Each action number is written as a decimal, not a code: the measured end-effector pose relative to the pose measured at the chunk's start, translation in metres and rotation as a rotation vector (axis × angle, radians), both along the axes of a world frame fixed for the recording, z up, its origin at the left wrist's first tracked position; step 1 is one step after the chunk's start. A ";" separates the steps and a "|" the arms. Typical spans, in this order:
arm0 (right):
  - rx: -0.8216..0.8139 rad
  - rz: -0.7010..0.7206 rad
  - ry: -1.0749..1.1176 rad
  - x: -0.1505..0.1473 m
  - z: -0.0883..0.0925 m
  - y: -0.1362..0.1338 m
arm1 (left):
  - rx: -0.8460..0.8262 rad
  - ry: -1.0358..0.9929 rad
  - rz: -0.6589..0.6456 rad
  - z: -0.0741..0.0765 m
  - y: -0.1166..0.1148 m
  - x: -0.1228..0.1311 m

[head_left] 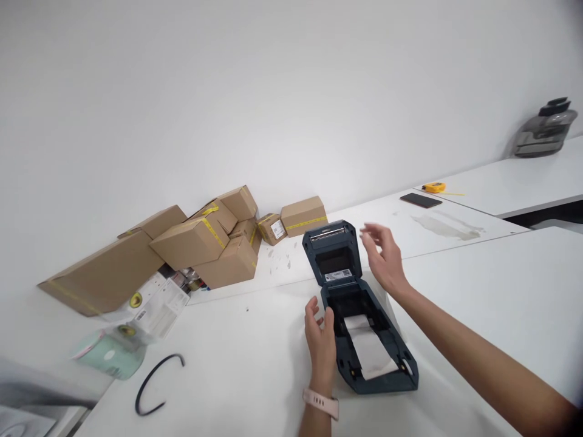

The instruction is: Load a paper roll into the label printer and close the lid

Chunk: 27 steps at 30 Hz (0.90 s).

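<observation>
A dark blue-grey label printer (pixel 392 383) lies on the white table with its lid (pixel 332 261) swung up and back. White label paper (pixel 370 352) stretches across the inside of its base. Beside the left wall of the base is my left hand (pixel 320 340), fingers apart and slightly curled; whether it touches the wall I cannot tell. My right hand (pixel 385 258) is raised at the right of the lid with its fingers loosely spread, holding nothing.
Several cardboard boxes (pixel 191 243) are piled against the wall at left. A black curved band (pixel 143 388), a green container (pixel 112 355) and plastic-wrapped packages (pixel 161 309) lie in front. Farther right are a phone (pixel 421 199), a yellow tape measure (pixel 433 187) and a grey jug (pixel 544 133).
</observation>
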State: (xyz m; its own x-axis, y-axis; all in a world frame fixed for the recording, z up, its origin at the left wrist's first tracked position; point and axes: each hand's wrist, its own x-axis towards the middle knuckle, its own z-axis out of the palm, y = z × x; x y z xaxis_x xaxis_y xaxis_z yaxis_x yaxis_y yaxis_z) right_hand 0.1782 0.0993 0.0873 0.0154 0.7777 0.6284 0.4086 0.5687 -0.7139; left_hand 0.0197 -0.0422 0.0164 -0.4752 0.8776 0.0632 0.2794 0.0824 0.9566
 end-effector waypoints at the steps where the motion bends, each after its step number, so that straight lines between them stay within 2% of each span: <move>1: 0.038 -0.016 -0.086 0.004 -0.008 -0.009 | -0.025 0.016 -0.010 0.002 0.009 -0.001; 2: 0.052 0.017 -0.186 0.007 -0.017 -0.017 | -0.047 0.034 -0.020 0.004 0.016 -0.001; 7: 0.080 0.404 -0.711 0.003 -0.051 -0.037 | -0.092 0.113 -0.030 0.007 0.038 0.003; 10: 0.081 0.516 -0.978 -0.009 -0.061 -0.038 | -0.117 0.151 -0.020 0.007 0.042 0.004; 13: 0.069 0.577 -1.155 -0.019 -0.064 -0.038 | -0.131 0.179 -0.013 0.006 0.041 0.003; 18: 0.030 0.602 -1.270 -0.020 -0.061 -0.040 | -0.133 0.207 0.001 0.003 0.041 0.004; 27: -0.048 0.687 -1.243 -0.016 -0.053 -0.038 | -0.108 0.213 0.002 0.001 0.042 0.003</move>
State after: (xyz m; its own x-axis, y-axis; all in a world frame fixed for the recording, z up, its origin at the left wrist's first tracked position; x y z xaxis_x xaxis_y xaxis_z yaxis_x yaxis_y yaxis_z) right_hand 0.1626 0.0615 0.0340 -0.9022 0.4250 -0.0740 0.4312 0.8936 -0.1248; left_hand 0.0232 -0.0005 0.0170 -0.4632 0.8836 0.0678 0.4734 0.1820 0.8619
